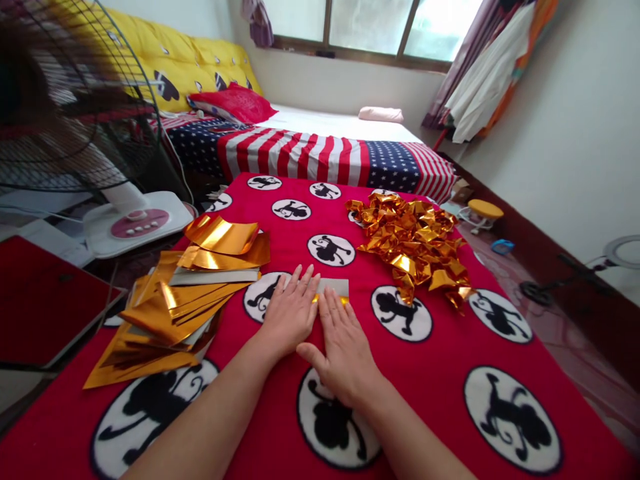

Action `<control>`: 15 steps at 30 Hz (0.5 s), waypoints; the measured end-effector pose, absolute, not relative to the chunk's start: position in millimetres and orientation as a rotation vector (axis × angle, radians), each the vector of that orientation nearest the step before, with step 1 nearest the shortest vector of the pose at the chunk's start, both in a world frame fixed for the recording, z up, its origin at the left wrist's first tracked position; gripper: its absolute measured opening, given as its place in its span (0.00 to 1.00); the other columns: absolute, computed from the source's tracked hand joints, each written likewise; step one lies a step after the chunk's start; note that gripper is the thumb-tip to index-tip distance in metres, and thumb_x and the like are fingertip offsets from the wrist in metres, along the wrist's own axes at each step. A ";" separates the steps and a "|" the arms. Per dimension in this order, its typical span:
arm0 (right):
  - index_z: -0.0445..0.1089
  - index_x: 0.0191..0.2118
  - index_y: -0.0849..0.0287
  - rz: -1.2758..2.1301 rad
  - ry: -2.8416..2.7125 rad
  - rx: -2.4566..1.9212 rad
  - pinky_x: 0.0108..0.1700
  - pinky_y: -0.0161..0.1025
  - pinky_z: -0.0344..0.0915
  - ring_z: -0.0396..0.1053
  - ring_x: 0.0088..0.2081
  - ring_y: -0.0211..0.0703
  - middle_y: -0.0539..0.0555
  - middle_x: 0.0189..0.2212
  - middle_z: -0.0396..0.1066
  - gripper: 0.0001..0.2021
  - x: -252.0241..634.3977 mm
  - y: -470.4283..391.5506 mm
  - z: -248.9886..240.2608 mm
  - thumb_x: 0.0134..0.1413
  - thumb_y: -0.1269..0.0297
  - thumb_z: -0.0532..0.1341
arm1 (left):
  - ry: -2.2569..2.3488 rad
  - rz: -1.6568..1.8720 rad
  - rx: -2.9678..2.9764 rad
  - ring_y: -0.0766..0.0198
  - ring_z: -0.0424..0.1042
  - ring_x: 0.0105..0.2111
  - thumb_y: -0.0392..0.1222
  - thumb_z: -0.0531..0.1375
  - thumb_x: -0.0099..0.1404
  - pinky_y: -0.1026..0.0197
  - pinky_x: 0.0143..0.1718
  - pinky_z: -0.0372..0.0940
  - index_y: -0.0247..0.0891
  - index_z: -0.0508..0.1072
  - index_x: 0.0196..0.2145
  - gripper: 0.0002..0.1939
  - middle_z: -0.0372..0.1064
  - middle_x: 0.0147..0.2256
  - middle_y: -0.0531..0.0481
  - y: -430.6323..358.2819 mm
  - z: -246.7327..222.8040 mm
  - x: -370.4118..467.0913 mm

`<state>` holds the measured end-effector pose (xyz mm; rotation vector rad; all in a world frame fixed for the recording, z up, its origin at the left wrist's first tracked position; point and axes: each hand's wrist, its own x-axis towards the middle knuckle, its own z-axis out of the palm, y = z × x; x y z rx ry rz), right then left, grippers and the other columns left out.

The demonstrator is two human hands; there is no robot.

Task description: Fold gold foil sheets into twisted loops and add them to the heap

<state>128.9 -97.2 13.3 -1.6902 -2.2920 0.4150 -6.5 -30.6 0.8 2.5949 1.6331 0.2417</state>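
Note:
A small sheet of foil paper [336, 287], grey with a gold strip along its near edge, lies on the red cloth at the centre. My left hand [293, 310] lies flat over the left part of the sheet, its fingers stretched out. Beside it my right hand [345, 347] presses flat on the sheet's near part, thumb spread to the left. The palms and fingers hide much of the sheet. Left of my hands is a loose stack of gold foil sheets [200, 293]. To the right, farther back, lies a heap of folded gold foil pieces [413, 240].
The red cloth [425, 413] with monkey prints covers the table. A fan [137, 220] with blurred blades stands at the left, near a dark red board [45, 300]. Behind the table is a bed [300, 153]. A yellow stool [485, 209] and a ring light [625, 252] are at the right.

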 end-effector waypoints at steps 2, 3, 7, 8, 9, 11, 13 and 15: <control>0.46 0.68 0.69 0.305 -2.298 -1.799 0.68 0.55 0.37 0.35 0.69 0.52 0.63 0.69 0.36 0.43 139.8 -99.6 11.5 0.58 0.39 0.50 | 1.624 0.280 2.590 0.53 0.42 0.67 0.45 0.45 0.70 0.41 0.65 0.42 0.39 0.54 0.65 0.27 0.43 0.67 0.48 -31.8 0.9 -7.1; 0.46 0.68 0.68 0.255 -2.294 -1.843 0.67 0.55 0.38 0.35 0.69 0.53 0.62 0.69 0.36 0.42 143.5 -100.5 10.5 0.58 0.40 0.51 | 1.617 0.289 2.586 0.53 0.42 0.67 0.46 0.46 0.70 0.41 0.65 0.42 0.39 0.54 0.65 0.28 0.44 0.67 0.48 -32.1 1.2 -7.6; 0.46 0.68 0.68 0.124 -2.274 -1.921 0.67 0.55 0.40 0.36 0.69 0.52 0.60 0.69 0.35 0.39 147.9 -102.2 6.1 0.60 0.44 0.50 | 1.659 0.317 2.556 0.51 0.41 0.67 0.45 0.48 0.69 0.40 0.65 0.41 0.37 0.56 0.65 0.28 0.44 0.67 0.44 -34.9 6.2 -4.7; 0.45 0.68 0.68 0.101 -2.272 -1.920 0.67 0.54 0.40 0.36 0.69 0.52 0.60 0.69 0.35 0.39 147.5 -102.4 4.8 0.60 0.44 0.50 | 1.705 0.344 2.542 0.50 0.40 0.68 0.44 0.49 0.68 0.39 0.65 0.40 0.35 0.57 0.64 0.28 0.43 0.67 0.42 -36.9 9.2 -1.8; 0.45 0.68 0.67 0.078 -2.271 -1.917 0.67 0.54 0.40 0.35 0.69 0.52 0.60 0.69 0.35 0.39 147.0 -102.6 3.4 0.60 0.45 0.50 | 1.777 0.391 2.516 0.47 0.38 0.68 0.44 0.51 0.67 0.38 0.65 0.38 0.32 0.59 0.63 0.28 0.41 0.67 0.38 -39.5 12.8 2.1; 0.45 0.68 0.67 0.033 -2.269 -1.906 0.67 0.54 0.39 0.35 0.69 0.52 0.60 0.69 0.36 0.37 145.6 -102.5 -0.3 0.60 0.48 0.50 | 1.765 0.482 2.541 0.47 0.32 0.68 0.39 0.51 0.67 0.39 0.66 0.32 0.29 0.58 0.63 0.28 0.36 0.68 0.37 -46.2 21.1 11.9; 0.45 0.68 0.63 0.002 -2.284 -1.885 0.67 0.55 0.38 0.36 0.69 0.53 0.58 0.69 0.38 0.35 144.2 -101.7 -5.2 0.60 0.52 0.51 | 1.500 0.541 2.591 0.51 0.30 0.68 0.42 0.50 0.68 0.43 0.67 0.33 0.32 0.56 0.65 0.29 0.33 0.69 0.41 -53.2 27.6 22.4; 0.46 0.68 0.57 -0.012 -2.309 -1.855 0.67 0.57 0.36 0.38 0.69 0.53 0.56 0.69 0.41 0.33 143.0 -100.1 -10.7 0.60 0.57 0.52 | 1.092 0.467 2.598 0.54 0.32 0.68 0.48 0.49 0.69 0.46 0.67 0.39 0.38 0.50 0.67 0.31 0.33 0.69 0.44 -58.2 29.8 30.6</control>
